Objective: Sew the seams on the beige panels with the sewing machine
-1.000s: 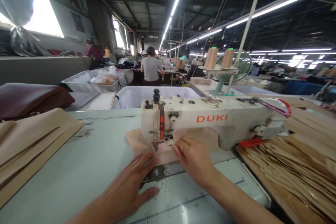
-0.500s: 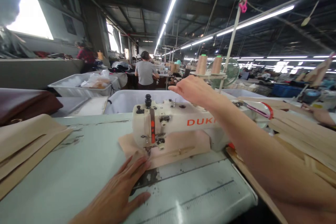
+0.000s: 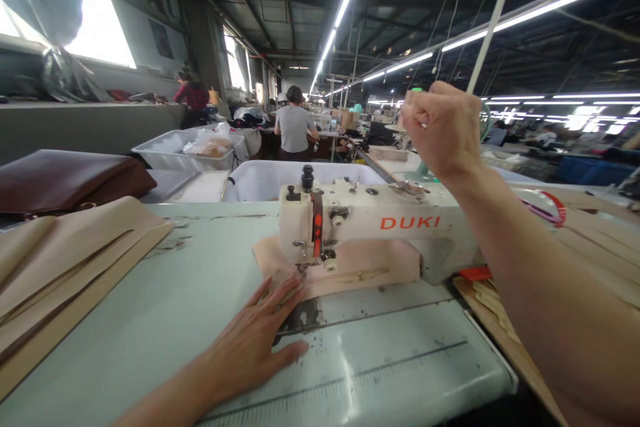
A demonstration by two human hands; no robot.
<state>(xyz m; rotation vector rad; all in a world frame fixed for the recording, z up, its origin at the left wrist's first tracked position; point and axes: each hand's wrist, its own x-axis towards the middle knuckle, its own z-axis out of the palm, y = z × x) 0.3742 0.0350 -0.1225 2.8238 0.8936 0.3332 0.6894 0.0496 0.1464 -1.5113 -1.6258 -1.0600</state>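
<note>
A white sewing machine (image 3: 360, 219) with red lettering stands on the pale green table (image 3: 215, 273). Under its needle lies a beige fabric piece (image 3: 385, 257), which has a slit carrying a small metal piece. My left hand (image 3: 267, 330) rests flat, fingers spread, with its fingertips on the fabric just in front of the presser foot (image 3: 301, 269). Above the machine arm, my right hand (image 3: 443, 130) is raised with its fingers curled in. Whatever may be inside those fingers is hidden. Behind it shows the green top of a thread spool (image 3: 417, 89).
Beige cut pieces (image 3: 75, 253) are stacked at the left, beside a brown leather item (image 3: 75, 177). More beige pieces (image 3: 600, 240) lie at the right. A white bin (image 3: 255, 173) stands behind the machine. Farther back, a person in grey (image 3: 295, 127) sits facing away.
My right hand has risen, moved to the right and curled into a fist. The view has swung left. My left hand stays on the fabric at the presser foot.
</note>
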